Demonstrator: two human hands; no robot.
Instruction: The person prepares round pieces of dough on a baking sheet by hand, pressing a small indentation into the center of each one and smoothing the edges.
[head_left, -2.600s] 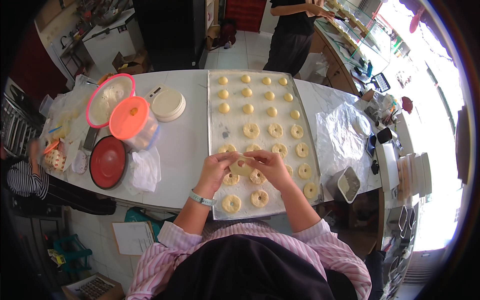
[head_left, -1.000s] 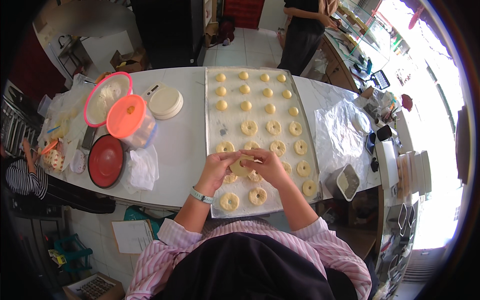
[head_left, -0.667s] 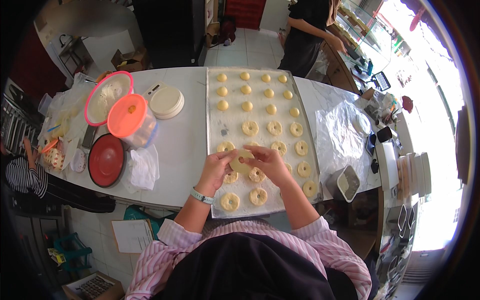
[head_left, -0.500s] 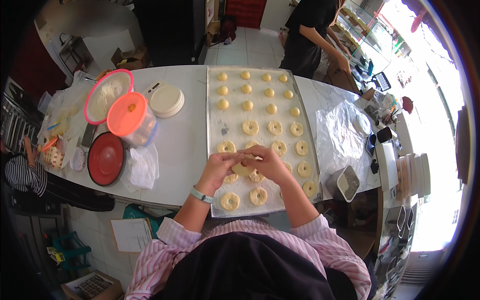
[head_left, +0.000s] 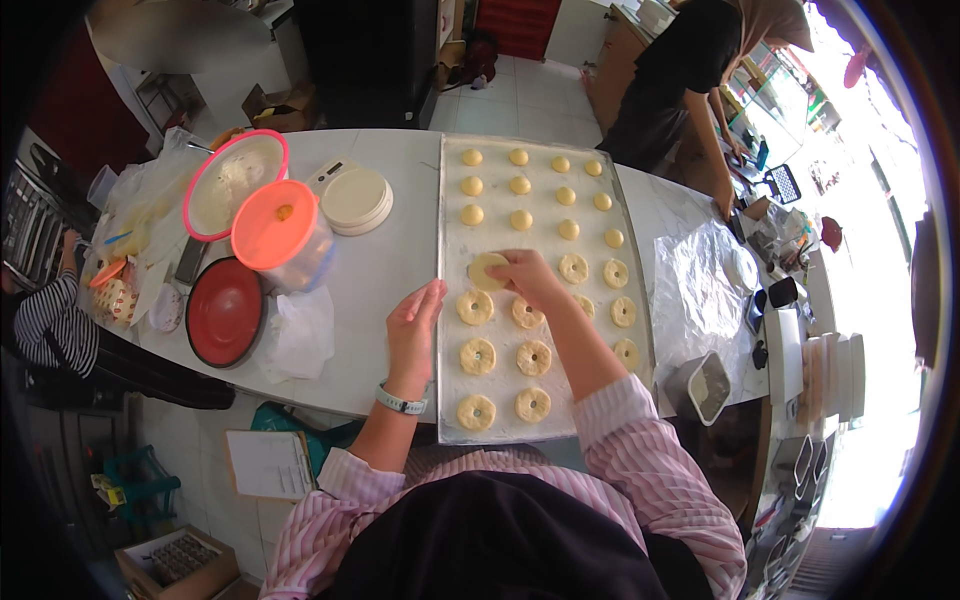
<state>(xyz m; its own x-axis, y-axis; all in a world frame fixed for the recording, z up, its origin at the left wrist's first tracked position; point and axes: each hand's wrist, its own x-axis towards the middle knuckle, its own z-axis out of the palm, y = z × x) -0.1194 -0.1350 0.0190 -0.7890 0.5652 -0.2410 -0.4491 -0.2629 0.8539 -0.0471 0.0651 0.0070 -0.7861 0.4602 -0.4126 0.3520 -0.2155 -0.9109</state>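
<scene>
Near your right hand (head_left: pixel 526 276): dough rings (head_left: pixel 524 313), some partly covered | it pinches a dough disc (head_left: pixel 482 272), centre obscured | your left hand (head_left: pixel 411 322): fingers extended, empty

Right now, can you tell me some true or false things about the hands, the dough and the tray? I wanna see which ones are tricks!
1. The right hand has its fingers on a round, flat dough piece. True.
2. The left hand is holding a dough ball. False: the left hand is by the left edge of the tray, with no dough seen in it.
3. The smooth dough balls sit at the far end of the tray. True.
4. The red dish is to the right of the tray. False: the red dish is to its left.
5. The wristband is on the left wrist. True.
</scene>
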